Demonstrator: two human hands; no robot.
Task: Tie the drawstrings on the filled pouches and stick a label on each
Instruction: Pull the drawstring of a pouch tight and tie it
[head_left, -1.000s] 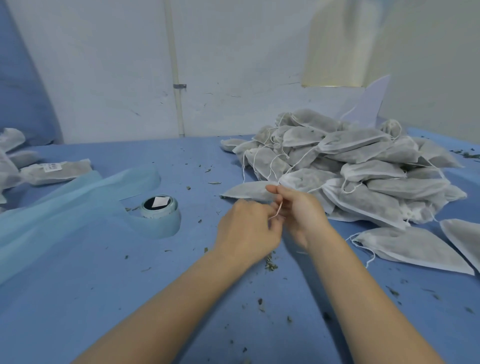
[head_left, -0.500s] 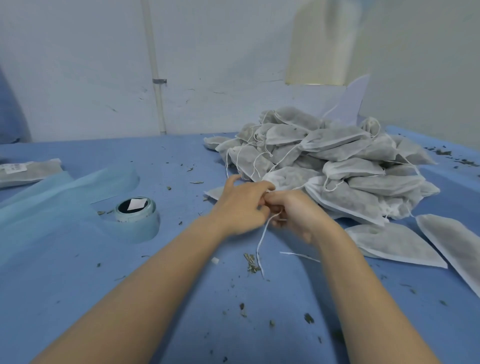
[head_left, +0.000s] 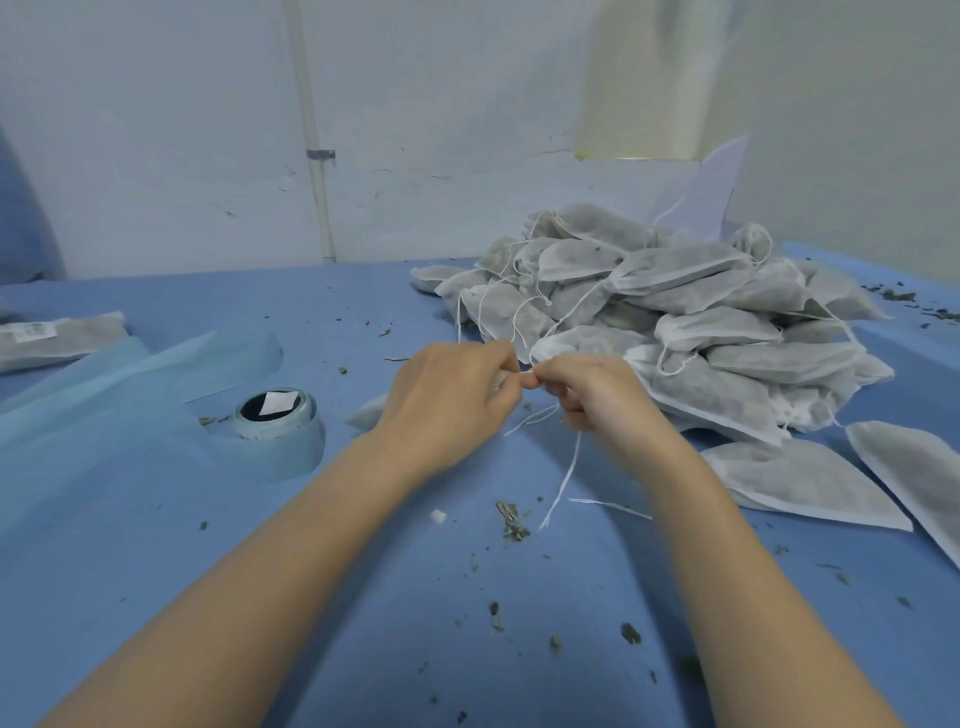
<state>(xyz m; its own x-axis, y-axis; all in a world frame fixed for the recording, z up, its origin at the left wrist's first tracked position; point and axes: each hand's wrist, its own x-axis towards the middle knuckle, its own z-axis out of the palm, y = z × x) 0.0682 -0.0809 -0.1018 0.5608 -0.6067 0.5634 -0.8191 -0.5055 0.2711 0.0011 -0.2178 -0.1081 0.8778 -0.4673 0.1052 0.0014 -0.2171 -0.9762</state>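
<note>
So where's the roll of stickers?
In the head view, the label roll sits on the blue table, to the left of the left hand. It lies beside the light blue backing strip, across from the pouch pile.

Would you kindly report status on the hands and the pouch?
Left hand and right hand both pinching the drawstring. Pouch mostly hidden beneath the left hand. Nothing obstructing.
</note>
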